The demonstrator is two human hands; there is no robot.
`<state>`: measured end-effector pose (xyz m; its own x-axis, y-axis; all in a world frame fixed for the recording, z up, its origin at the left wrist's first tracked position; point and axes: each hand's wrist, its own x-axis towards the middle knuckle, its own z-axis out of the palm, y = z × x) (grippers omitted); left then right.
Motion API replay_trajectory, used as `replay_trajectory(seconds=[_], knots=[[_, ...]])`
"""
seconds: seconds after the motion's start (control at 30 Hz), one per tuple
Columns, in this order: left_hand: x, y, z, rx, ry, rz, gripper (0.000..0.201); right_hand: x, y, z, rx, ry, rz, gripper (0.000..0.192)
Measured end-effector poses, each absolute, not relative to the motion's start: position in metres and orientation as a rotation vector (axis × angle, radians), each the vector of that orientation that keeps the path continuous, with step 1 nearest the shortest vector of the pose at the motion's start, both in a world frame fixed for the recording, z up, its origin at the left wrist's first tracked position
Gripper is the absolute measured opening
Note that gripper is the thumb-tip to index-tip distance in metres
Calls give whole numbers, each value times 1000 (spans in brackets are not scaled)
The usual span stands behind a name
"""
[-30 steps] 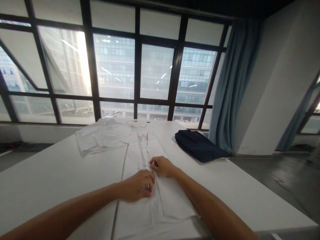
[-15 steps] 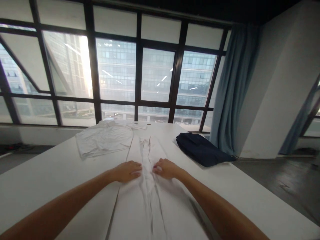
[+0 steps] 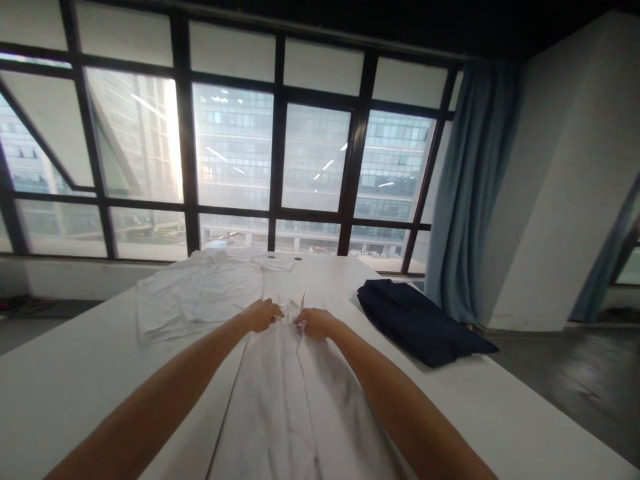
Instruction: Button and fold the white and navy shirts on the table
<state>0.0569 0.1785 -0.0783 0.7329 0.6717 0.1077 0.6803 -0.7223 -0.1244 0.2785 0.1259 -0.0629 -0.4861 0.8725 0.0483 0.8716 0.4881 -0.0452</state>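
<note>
A long white garment (image 3: 280, 400) lies lengthwise on the white table in front of me, a seam or opening running down its middle. My left hand (image 3: 263, 315) pinches the garment's far end on the left side of that opening. Opposite it, my right hand (image 3: 315, 323) has its fingers closed on the right edge of the same end. Between the two hands, a small pointed flap of white cloth stands up. The fingertips partly hide the cloth they grip.
Another white garment (image 3: 195, 293) is spread at the table's far left. A folded dark navy cloth (image 3: 420, 320) lies on the right side of the white table (image 3: 505, 407). Behind stand framed windows (image 3: 315, 160) and a blue curtain (image 3: 465, 200).
Both hands have moved away from me along the white garment, from its middle to its far end. Its opening now looks narrower and the cloth smoother. The view has shifted slightly.
</note>
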Motion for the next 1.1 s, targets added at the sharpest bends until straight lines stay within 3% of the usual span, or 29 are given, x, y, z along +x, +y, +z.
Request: replay_trajectory(seconds=[0.13,0.23,0.37,0.5,0.73,0.9,1.0,1.1], knots=[[61,193,-62,-2788,-966,-35,15,287,137,-46,-1633,-2713,-156,28],[59,204,-49,-2840,-914,-226,8,299,141,-35,-1624,-2692,-312,23],[57,208,-54,-2893,-929,-568,12,307,144,-45,-1743,-2635,-362,24],[62,203,-88,-2925,-981,-466,15,310,147,-68,-1711,-2656,-247,28],[61,204,-128,-2879,-1321,-460,61,322,172,-82,-1876,-2432,-118,48],[60,209,-134,-2923,-1426,-337,62,317,189,-93,-2012,-2387,221,67],[60,223,-128,-2906,-1397,-441,49,313,197,-95,-1952,-2385,257,60],[60,245,-119,-2768,-1431,-646,39,310,207,-91,-1902,-2324,99,47]])
